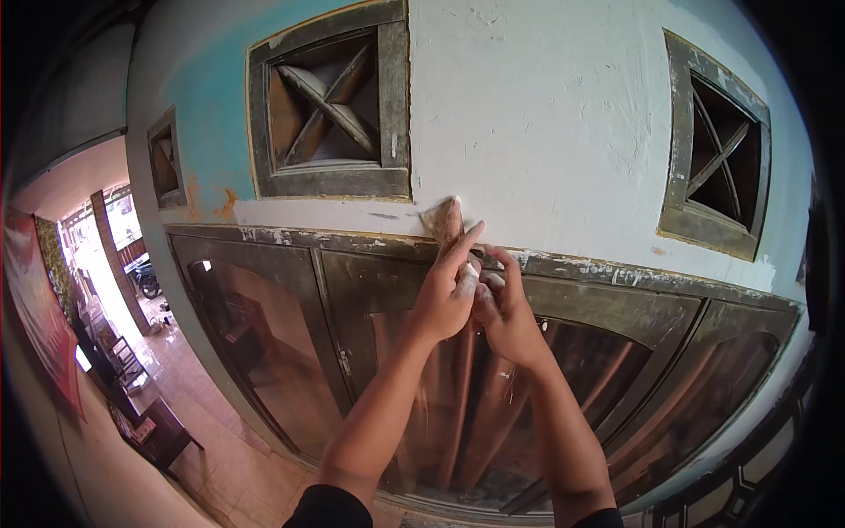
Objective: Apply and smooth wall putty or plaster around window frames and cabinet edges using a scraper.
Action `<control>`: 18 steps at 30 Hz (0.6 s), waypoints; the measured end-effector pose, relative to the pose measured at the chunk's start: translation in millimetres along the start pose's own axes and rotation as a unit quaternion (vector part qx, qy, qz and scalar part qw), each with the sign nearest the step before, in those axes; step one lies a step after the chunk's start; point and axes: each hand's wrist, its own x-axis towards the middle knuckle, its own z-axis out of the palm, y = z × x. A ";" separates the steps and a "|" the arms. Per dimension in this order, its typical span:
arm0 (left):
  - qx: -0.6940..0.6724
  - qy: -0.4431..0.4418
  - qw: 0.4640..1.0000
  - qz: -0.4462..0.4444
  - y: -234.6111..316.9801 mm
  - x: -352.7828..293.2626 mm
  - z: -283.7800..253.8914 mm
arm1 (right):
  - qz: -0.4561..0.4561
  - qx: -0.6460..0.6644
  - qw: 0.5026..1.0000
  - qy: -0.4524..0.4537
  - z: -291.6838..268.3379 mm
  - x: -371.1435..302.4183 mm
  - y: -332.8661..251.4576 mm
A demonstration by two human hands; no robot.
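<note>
A putty knife's flat blade (433, 220) rests against the white-coated wall (537, 132), just above the top rail of a dark wooden window frame. My left hand (449, 295) is closed on the knife, one finger stretched along the blade and powdered white. Tight beside it, my right hand (506, 308) has its fingers curled in where the handle lies, mostly hidden by the hands. White residue covers the fingers of both hands.
Above the frame are a square wooden vent with crossed bars (330, 106) and another vent (717, 150) at right. Glass panes with curtains (458, 387) sit below. A turquoise wall patch (216, 97) shows at left. A dark table (163, 431) stands on the tiled floor (238, 475).
</note>
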 end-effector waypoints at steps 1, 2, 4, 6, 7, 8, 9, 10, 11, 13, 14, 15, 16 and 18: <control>0.036 -0.038 0.999 -0.005 8.3 0.2 -6.3 | -0.078 -0.198 0.977 0.004 -1.5 -4.3 -9.8; 0.074 -0.076 0.994 -0.009 18.4 1.2 -15.4 | -0.154 -0.385 0.910 0.007 -2.8 -6.2 -16.8; 0.121 -0.051 0.984 -0.123 47.2 4.7 -30.2 | -0.245 -0.462 0.852 0.027 -14.1 -11.2 -16.3; 0.176 -0.025 0.975 -0.132 37.7 10.2 -53.9 | -0.129 -0.483 0.865 0.036 -8.0 -22.2 -28.7; 0.174 -0.026 0.976 -0.130 31.6 14.5 -58.3 | -0.130 -0.486 0.864 0.038 -11.9 -26.1 -26.8; 0.248 -0.001 0.968 -0.024 23.2 19.1 -62.9 | -0.159 -0.501 0.849 0.060 -17.3 -28.8 -20.5; 0.318 0.025 0.944 0.082 17.0 24.9 -64.7 | -0.187 -0.515 0.832 0.083 -21.9 -31.2 -15.1; 0.313 0.022 0.946 0.084 12.2 33.2 -62.5 | -0.187 -0.518 0.830 0.087 -26.4 -34.0 -12.3; 0.356 0.032 0.922 0.150 7.8 42.2 -59.8 | -0.180 -0.539 0.817 0.099 -30.4 -36.7 -10.1; 0.413 0.024 0.885 0.214 5.7 57.4 -54.3 | -0.172 -0.563 0.800 0.117 -35.8 -43.2 -6.1; 0.406 0.023 0.888 0.217 3.0 67.1 -49.8 | -0.160 -0.580 0.789 0.126 -38.2 -46.9 -4.1; 0.399 0.030 0.880 0.255 -0.3 78.6 -44.0 | -0.147 -0.597 0.777 0.134 -40.7 -48.2 -3.2; 0.395 0.038 0.870 0.292 -2.3 89.1 -39.3 | -0.147 -0.600 0.774 0.138 -42.4 -46.3 -3.0; 0.369 0.019 0.884 0.288 -5.7 104.2 -27.9 | -0.207 -0.649 0.717 0.151 -43.5 -41.3 -2.4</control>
